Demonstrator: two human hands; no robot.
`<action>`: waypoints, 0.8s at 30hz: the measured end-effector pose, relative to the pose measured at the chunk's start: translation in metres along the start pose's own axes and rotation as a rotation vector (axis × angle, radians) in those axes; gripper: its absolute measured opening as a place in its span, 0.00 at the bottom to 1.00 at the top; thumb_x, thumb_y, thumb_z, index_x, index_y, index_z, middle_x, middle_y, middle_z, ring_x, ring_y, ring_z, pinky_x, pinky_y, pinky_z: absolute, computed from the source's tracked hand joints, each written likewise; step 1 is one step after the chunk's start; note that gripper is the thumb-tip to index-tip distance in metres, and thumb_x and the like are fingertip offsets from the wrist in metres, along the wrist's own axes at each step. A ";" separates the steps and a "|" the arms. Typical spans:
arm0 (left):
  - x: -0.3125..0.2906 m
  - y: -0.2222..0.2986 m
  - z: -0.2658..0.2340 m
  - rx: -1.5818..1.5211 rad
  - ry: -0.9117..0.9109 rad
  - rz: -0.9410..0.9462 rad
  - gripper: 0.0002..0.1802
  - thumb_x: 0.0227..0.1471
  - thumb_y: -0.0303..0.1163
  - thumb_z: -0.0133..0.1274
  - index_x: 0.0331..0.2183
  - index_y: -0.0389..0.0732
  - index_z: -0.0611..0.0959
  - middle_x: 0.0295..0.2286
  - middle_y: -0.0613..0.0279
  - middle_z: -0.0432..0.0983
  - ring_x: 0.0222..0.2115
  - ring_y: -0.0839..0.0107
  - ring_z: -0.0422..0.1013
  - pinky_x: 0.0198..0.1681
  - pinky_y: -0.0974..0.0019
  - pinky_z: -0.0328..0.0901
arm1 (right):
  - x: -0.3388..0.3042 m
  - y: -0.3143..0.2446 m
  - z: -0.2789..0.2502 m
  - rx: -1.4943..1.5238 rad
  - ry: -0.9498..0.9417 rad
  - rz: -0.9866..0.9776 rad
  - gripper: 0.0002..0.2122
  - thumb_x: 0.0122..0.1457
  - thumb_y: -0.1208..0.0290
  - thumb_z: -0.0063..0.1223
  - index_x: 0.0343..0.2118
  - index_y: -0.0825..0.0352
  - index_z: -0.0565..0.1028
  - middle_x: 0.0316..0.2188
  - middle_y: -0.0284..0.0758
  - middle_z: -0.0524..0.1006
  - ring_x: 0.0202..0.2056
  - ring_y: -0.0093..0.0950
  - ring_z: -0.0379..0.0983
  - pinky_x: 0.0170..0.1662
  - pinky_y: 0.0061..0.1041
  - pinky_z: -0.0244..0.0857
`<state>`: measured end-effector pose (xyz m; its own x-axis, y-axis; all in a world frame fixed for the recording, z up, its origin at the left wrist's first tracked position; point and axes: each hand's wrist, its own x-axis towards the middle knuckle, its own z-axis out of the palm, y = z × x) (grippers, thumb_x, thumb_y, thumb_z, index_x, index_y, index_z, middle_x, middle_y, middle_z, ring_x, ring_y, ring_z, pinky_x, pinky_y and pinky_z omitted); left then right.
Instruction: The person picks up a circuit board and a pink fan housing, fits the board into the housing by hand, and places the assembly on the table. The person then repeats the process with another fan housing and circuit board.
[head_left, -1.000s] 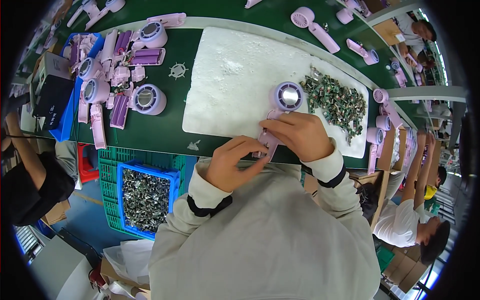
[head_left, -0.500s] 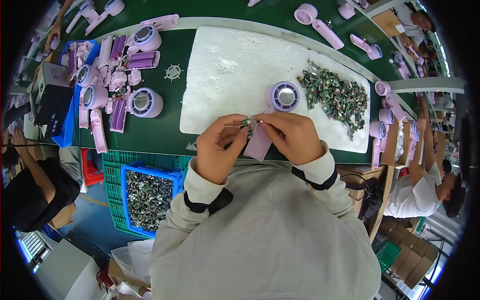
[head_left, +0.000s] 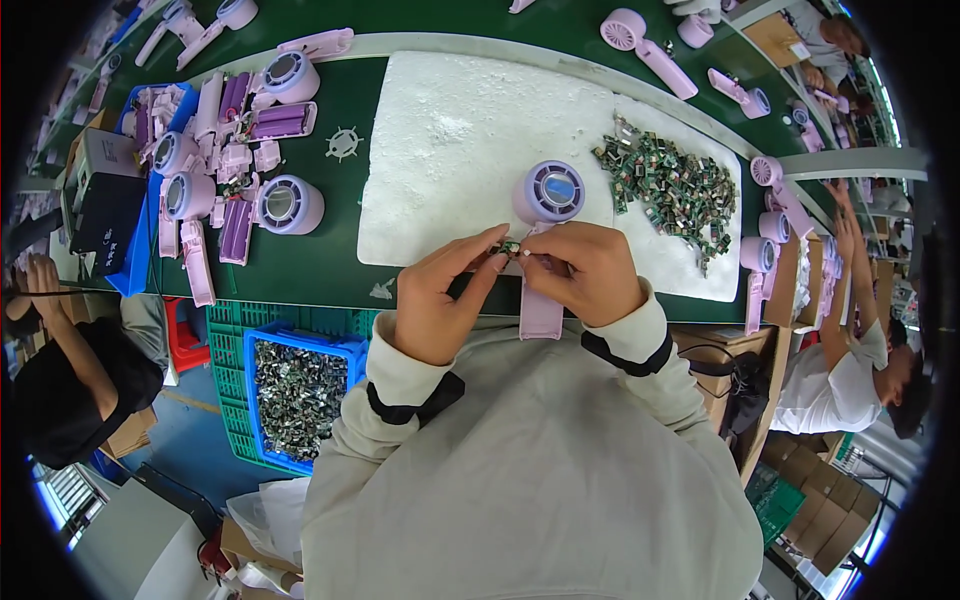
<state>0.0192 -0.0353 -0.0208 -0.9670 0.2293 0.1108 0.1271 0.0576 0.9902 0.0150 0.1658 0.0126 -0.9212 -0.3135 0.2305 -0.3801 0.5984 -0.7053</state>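
Indoors, a white board (head_left: 465,160) underlies the fan head (head_left: 554,191).

- Centre: left hand (head_left: 437,298) pinches a green circuit board (head_left: 510,247); right hand (head_left: 588,270) close beside, over a pink fan (head_left: 541,316).
- Right of centre: heaped circuit boards (head_left: 672,192).

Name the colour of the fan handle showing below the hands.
The fan handle is pale pink; it shows best in the head view.

left hand (head_left: 432,305), right hand (head_left: 592,272) close together, fingers (head_left: 484,243) pinching, forearms (head_left: 385,380) angled inward.
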 end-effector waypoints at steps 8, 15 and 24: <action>0.004 0.000 -0.015 -0.002 -0.164 0.025 0.16 0.57 0.15 0.56 0.47 0.33 0.84 0.43 0.50 0.82 0.42 0.68 0.78 0.46 0.70 0.71 | -0.001 -0.001 -0.007 -0.009 -0.041 -0.043 0.08 0.49 0.77 0.65 0.33 0.68 0.81 0.24 0.35 0.75 0.24 0.28 0.73 0.27 0.26 0.67; 0.002 0.003 -0.002 0.145 -0.039 0.204 0.19 0.54 0.15 0.57 0.48 0.36 0.84 0.40 0.51 0.82 0.36 0.62 0.80 0.39 0.67 0.74 | 0.003 -0.002 -0.006 -0.139 0.116 -0.249 0.08 0.46 0.79 0.66 0.32 0.69 0.81 0.29 0.35 0.75 0.26 0.28 0.73 0.28 0.25 0.67; -0.016 0.001 0.037 0.387 0.275 0.326 0.23 0.52 0.13 0.57 0.50 0.36 0.83 0.39 0.53 0.79 0.35 0.61 0.79 0.37 0.68 0.74 | -0.014 -0.012 0.022 0.034 0.278 0.090 0.07 0.48 0.82 0.64 0.32 0.72 0.81 0.29 0.34 0.75 0.26 0.23 0.72 0.28 0.22 0.66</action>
<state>0.0424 -0.0031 -0.0248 -0.8798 0.0369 0.4738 0.4494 0.3891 0.8041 0.0342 0.1472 0.0029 -0.9402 -0.0437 0.3377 -0.2975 0.5878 -0.7523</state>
